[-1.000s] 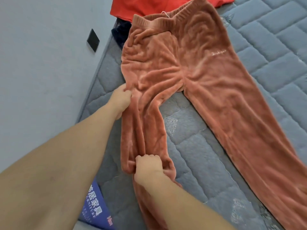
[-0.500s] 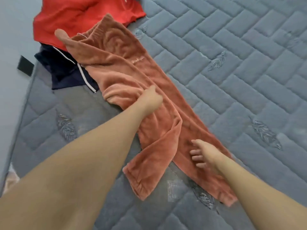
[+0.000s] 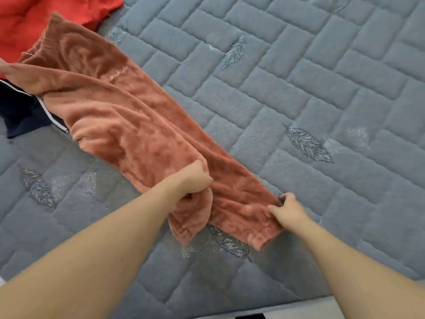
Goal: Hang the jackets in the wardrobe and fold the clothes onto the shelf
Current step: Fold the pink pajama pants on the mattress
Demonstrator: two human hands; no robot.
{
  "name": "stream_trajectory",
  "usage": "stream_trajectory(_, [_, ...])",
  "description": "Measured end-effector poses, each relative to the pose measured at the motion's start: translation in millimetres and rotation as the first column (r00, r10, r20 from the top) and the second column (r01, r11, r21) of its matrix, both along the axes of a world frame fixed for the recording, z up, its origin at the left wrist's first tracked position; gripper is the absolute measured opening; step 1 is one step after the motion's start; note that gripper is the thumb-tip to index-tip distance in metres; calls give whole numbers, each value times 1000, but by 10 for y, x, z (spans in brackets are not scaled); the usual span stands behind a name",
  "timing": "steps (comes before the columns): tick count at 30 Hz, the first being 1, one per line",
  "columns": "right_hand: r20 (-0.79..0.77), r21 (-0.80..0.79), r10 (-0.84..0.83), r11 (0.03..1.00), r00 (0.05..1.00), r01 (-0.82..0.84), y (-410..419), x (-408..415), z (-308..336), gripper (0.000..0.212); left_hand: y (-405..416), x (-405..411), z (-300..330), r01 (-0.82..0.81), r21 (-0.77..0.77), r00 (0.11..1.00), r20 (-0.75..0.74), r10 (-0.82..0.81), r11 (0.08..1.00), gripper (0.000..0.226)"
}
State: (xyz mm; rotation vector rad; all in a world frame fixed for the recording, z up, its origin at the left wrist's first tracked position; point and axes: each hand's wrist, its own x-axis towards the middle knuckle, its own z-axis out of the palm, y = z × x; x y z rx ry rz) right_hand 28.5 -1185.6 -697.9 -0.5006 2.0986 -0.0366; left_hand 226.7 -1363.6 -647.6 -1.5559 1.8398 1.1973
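Observation:
Rust-orange fleece trousers [image 3: 128, 125] lie diagonally on the grey quilted mattress [image 3: 299, 88], folded lengthwise so one leg lies over the other, waistband at the upper left. My left hand [image 3: 195, 178] grips the upper leg's fabric near its lower end, bunching it. My right hand [image 3: 287, 210] pinches the right edge of the lower leg close to the cuff. Both cuffs lie near the mattress's front edge.
A red garment [image 3: 46, 17] lies at the top left corner. A dark navy garment with a white stripe [image 3: 20, 111] sits partly under the trousers' waist at the left. The mattress's front edge [image 3: 276, 309] runs along the bottom.
The left trouser leg has been folded across onto the right one. My left hand slid down the leg toward the cuff, and my right hand moved from lying on the fabric to pinching its right edge.

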Motion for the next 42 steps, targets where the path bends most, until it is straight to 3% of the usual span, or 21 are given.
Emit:
stream_trajectory(1, [152,5,-3,1000,988,2,74,-47,-4,39,92,-215,8,-81,49,996,-35,83,995,30])
stream_trajectory(3, [210,-7,147,989,967,-149,184,-133,-16,19,294,-600,7,-216,212,972,-45,230,953,40])
stream_trajectory(5, [122,-49,191,981,974,-187,211,-214,-29,19,475,-823,9,-293,449,949,29,313,844,37])
stream_trajectory(7, [-95,-158,90,982,991,-104,287,-329,-30,7,567,-946,-6,-247,557,966,72,250,793,34])
stream_trajectory(9, [-354,-293,45,943,934,-156,391,-308,-25,21,569,-975,-79,-226,458,963,-25,267,860,34])
stream_trajectory(10, [-380,-391,-1,906,925,-160,423,-245,-3,21,549,-965,-129,-188,350,965,-110,240,918,29])
stream_trajectory(12, [-130,-535,-44,844,991,-33,436,-59,71,17,445,-917,-240,57,-12,981,-186,-59,998,33])
stream_trajectory(13, [43,-513,-35,857,998,52,422,51,111,31,380,-867,-291,268,-195,951,-106,-292,943,38])
stream_trajectory(15, [197,-363,-57,923,979,127,383,198,86,64,280,-771,-385,618,-378,779,176,-602,689,47])
stream_trajectory(17, [156,-158,7,987,988,18,379,249,-29,75,188,-704,-439,751,-380,654,311,-690,541,44])
stream_trajectory(20, [184,-102,100,991,978,-82,302,139,-92,42,120,-675,-510,795,-423,586,347,-732,435,34])
stream_trajectory(22, [209,-148,-25,987,978,56,230,-54,-67,38,118,-717,-527,794,-428,587,359,-726,431,34])
stream_trajectory(25, [73,-176,-181,966,981,191,176,-254,-42,27,228,-743,-545,695,-519,708,373,-599,498,35])
stream_trajectory(27, [11,-278,-413,874,911,399,209,-202,-40,27,384,-701,-537,619,-571,779,362,-512,539,43])
stream_trajectory(29, [155,-348,-642,675,750,650,256,-47,-11,33,573,-591,-514,544,-633,830,310,-463,551,53])
stream_trajectory(30, [252,-345,-688,593,681,727,283,47,-9,35,659,-512,-508,512,-663,846,279,-454,547,54])
stream_trajectory(32, [410,-291,-675,540,613,790,345,222,-27,35,784,-316,-506,463,-704,864,224,-450,539,48])
stream_trajectory(34, [521,-206,-620,575,586,792,386,347,-40,30,858,-87,-513,433,-705,860,137,-491,562,40])
stream_trajectory(36, [518,-186,-591,627,618,756,413,382,-52,26,914,117,-522,506,-644,797,96,-596,573,38])
stream_trajectory(39, [355,-232,-574,710,738,665,408,240,-90,26,975,265,-512,675,-508,695,193,-693,535,37])
stream_trajectory(42, [169,-223,-407,871,897,437,335,137,-48,35,985,181,-481,745,-421,647,263,-716,518,32])
